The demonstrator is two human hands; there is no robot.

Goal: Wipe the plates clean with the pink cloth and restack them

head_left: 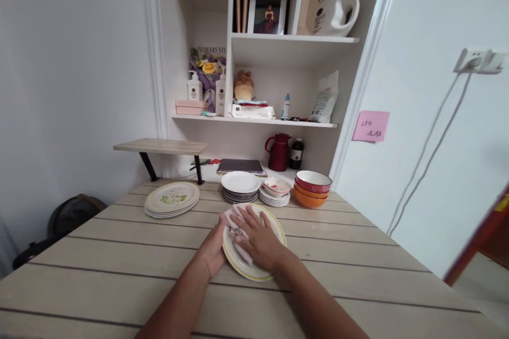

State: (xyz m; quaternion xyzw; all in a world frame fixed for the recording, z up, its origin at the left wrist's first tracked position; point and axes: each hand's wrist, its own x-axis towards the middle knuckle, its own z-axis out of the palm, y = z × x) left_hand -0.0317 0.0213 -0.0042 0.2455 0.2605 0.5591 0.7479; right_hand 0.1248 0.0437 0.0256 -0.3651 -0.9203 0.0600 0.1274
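In front of me a white plate (265,273) with a yellow rim is tilted up a little over the table. My left hand (214,249) grips its left edge, with the thumb toward the face of the plate and the other fingers mostly hidden. Between the plate and my right hand (258,238) lies a pale pink cloth (235,222) with a dark printed pattern. The right hand rests flat on cloth and plate, its fingers spread.
Behind the plate stand a stack of white plates (240,182), small dishes (277,186) on saucers, and stacked bowls (312,196). Larger plates (172,197) are piled at left, near a small raised shelf (161,145). A red jug (279,152) stands farther back.
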